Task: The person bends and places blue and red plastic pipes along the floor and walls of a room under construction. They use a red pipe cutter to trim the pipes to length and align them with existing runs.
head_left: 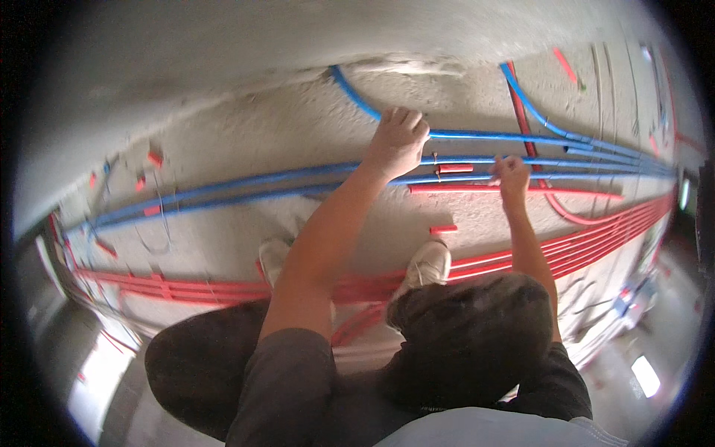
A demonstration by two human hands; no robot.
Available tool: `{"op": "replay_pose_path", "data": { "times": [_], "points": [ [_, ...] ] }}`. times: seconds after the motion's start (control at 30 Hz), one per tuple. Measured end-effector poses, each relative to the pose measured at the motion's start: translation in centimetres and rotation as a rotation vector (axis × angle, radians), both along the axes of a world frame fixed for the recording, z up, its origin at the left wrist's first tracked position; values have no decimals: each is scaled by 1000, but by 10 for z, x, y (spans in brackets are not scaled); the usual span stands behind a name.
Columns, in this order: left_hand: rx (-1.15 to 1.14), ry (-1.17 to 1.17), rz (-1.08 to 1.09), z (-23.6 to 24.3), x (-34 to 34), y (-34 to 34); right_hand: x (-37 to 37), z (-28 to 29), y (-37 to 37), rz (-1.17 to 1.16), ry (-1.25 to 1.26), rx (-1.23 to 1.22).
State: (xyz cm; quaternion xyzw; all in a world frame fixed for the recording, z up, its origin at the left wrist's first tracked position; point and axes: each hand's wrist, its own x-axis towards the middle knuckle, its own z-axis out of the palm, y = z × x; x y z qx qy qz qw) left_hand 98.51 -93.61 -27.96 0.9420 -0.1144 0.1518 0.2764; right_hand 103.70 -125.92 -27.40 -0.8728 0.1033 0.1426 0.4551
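Observation:
My left hand (396,141) is closed on a blue pipe (351,92), which curves from the wall base down to the hand and continues rightward. My right hand (509,176) is at two straight blue pipes (469,159), fingers curled; what they hold, if anything, is too small to make out. Between those pipes lies a short red pipe piece (456,168), beside small tie-like bits. A longer red pipe (439,189) runs just below them, with another short red piece (444,229) nearer my shoes.
A pale wall (283,41) rises above the rough floor (261,134). Red pipe bundles (573,247) run past my shoes (426,261). Wires and red scraps (155,159) lie at left. A curved blue pipe (532,104) and red pipe (521,112) reach the wall at right.

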Motion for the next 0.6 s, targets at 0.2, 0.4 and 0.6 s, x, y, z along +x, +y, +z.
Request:
{"op": "replay_pose_path", "data": {
  "times": [0.2, 0.4, 0.6],
  "points": [
    [-144, 480, 300, 77, -95, 37, -45, 130, 61, 697, 410, -311],
    [-454, 1155, 662, 176, -238, 119, -44, 281, 92, 800, 643, -521],
    [-569, 851, 982, 237, -443, 185, -41, 465, 157, 1381, 351, -732]
  ]
}}
